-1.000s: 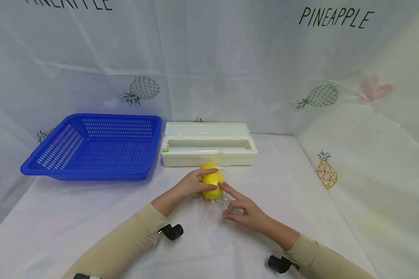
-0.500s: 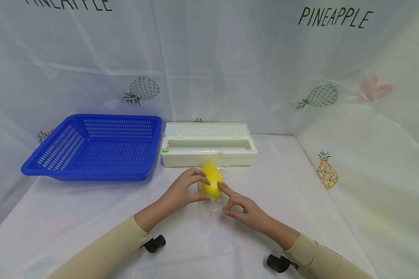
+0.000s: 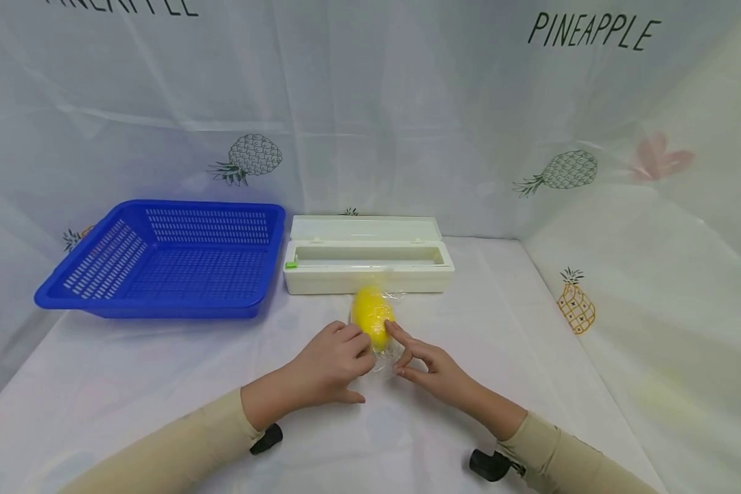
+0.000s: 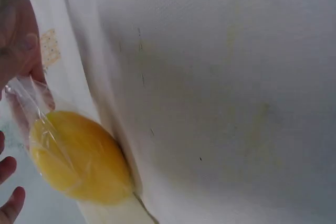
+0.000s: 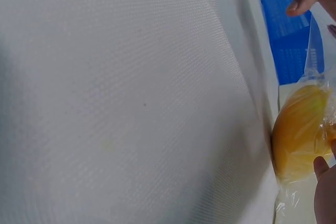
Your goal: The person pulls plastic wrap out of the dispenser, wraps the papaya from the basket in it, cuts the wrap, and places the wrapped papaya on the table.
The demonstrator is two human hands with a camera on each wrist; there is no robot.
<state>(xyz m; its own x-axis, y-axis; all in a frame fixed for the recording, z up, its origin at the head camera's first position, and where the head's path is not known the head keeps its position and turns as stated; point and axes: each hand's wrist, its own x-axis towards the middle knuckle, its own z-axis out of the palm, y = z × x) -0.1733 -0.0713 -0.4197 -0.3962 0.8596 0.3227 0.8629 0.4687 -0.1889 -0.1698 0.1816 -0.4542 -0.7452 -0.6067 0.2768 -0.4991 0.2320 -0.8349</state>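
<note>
A smooth yellow oval fruit, wrapped in clear plastic film, lies on the white cloth before the white box. My left hand is at its near left end, fingers bent and thumb held apart; the left wrist view has its fingertips spread beside the wrapped fruit. From the right, my right hand touches the fruit's side with its extended index finger, while its thumb and another finger come close together by the loose film. The right wrist view shows the wrapped fruit with right-hand fingers at its side.
A long white cling film dispenser stands behind the fruit, lid raised, with a green slider at its left end. To its left sits a blue plastic basket. Pineapple-printed white cloth hangs behind and at the right.
My left hand has let go of the fruit, drawn back toward me and bent its fingers. The right hand has stayed nearly still with its index finger on the fruit.
</note>
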